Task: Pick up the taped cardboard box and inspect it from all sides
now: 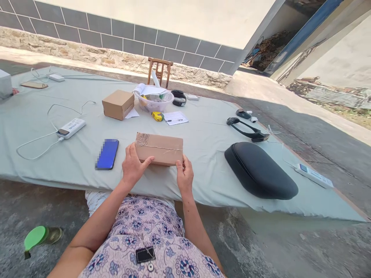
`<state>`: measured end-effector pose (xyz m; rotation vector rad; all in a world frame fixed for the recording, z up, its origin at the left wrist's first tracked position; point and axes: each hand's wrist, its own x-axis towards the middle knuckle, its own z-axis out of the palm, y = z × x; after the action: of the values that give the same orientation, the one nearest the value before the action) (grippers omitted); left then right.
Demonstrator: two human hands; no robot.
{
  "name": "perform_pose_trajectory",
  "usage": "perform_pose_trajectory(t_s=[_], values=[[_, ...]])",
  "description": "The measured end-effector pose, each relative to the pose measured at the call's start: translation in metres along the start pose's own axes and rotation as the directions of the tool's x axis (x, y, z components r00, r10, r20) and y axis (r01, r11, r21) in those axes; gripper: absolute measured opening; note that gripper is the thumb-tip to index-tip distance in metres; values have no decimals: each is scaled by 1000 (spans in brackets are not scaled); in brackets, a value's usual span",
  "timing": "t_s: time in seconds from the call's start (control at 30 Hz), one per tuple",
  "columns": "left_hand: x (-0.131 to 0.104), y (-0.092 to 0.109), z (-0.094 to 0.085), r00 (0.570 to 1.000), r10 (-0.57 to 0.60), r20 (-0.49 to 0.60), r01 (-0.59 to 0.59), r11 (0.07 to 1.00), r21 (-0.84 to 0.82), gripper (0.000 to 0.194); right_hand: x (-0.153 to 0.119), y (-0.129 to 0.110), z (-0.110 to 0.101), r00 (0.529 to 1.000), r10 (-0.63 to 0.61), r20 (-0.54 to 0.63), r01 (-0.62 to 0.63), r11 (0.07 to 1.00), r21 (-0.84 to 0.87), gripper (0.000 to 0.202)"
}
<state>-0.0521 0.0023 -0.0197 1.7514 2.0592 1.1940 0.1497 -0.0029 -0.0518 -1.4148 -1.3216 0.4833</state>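
Observation:
A closed brown cardboard box (160, 148) with dark scribbles on its top left corner is held between my two hands near the table's front edge. My left hand (133, 163) grips its left end, with the thumb along the front side. At the right end, my right hand (184, 173) has its thumb on the front corner and its fingers round the side. To the left of my left hand lies a blue phone (108, 154). A second cardboard box (118, 104) stands farther back, left of centre.
Beyond the held box are a yellow tape measure (157, 116), paper with a pen (176, 118) and a filled plastic basin (155, 103). A black case (261, 170) and a black headset (247, 130) lie right. A cabled power bank (71, 128) is left.

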Motion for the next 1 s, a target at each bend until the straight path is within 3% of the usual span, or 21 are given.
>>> perform_pose_trajectory(t_s=[0.13,0.2,0.37,0.53,0.67,0.83,0.93,1.0], values=[[0,-15,-1,999,47,-18,-48,995,-82,86,-4,4,-3,998,58,26,-61,983,175,53],[0,-27,-3,992,120,-40,-124,983,-133,85,-3,7,-7,995,80,53,-89,973,214,64],[2,-59,-11,946,318,-64,-324,922,-213,84,5,1,-24,960,45,276,-101,977,189,93],[-1,-86,-14,932,359,-48,-359,903,-237,89,7,-19,-34,900,-27,435,8,999,44,70],[-1,-98,-8,969,242,53,-228,956,-183,84,2,-24,-27,917,-62,394,58,998,21,49],[7,-79,8,983,151,107,-146,987,-61,87,-15,-22,5,958,-66,280,64,998,16,36],[3,-55,15,958,250,139,-247,968,-40,88,-26,-24,25,958,-56,281,31,995,93,27],[-5,-40,16,914,369,169,-368,929,-41,85,-29,-25,33,961,-38,275,1,991,134,25]])
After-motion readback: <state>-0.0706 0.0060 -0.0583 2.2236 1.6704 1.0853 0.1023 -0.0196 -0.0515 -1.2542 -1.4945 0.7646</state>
